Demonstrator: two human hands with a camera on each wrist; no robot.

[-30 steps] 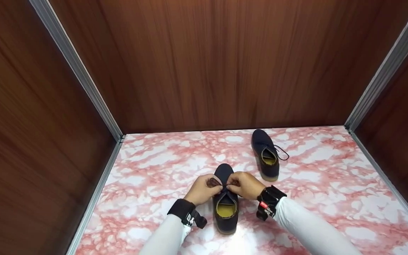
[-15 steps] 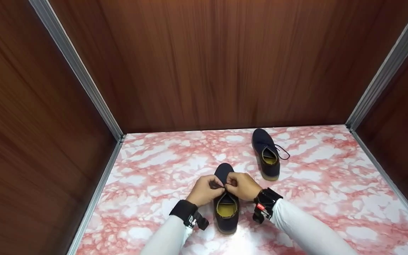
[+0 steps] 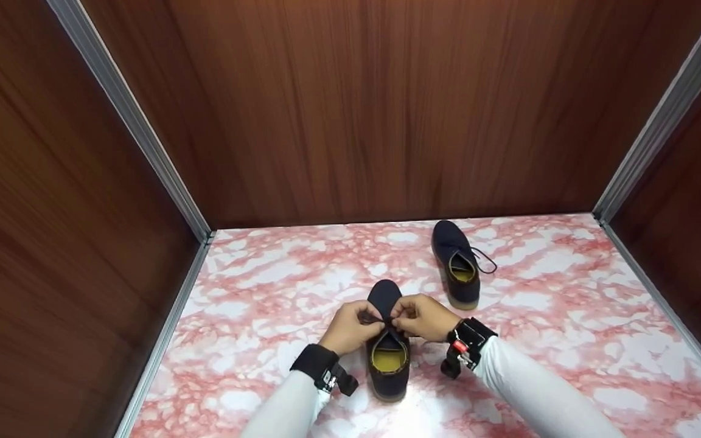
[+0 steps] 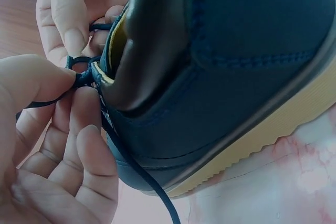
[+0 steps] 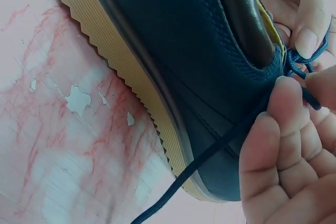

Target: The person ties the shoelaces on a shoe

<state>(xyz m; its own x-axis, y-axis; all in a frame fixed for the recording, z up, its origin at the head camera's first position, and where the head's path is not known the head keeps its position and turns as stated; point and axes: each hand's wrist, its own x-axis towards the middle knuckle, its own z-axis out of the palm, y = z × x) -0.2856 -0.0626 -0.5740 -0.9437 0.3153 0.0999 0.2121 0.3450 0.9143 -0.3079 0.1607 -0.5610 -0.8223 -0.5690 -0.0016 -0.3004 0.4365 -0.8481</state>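
Observation:
A dark navy lace-up shoe (image 3: 389, 387) with a yellow lining stands on the floor, toe pointing away from me. My left hand (image 3: 347, 328) is at its laced front and pinches the navy shoelace (image 4: 84, 80) between thumb and index finger, close to the eyelets. Opposite it, my right hand (image 3: 426, 317) pinches lace between thumb and fingertips beside a small loop (image 5: 315, 48). One loose lace end (image 5: 186, 171) hangs along the shoe's side in the right wrist view. From above, the fingers partly cover the knot area.
The matching navy shoe (image 3: 461, 292) stands farther back on the right, its lace looped out onto the floor. Red-and-white marbled flooring (image 3: 265, 267) lies under both shoes. Brown wood-look panels (image 3: 350, 121) with grey metal edging enclose the back and sides.
My right hand first came in close to the left hand, then drew back slightly to the right. The left hand shifted slightly right, then stayed nearly still. Both shoes have kept their places.

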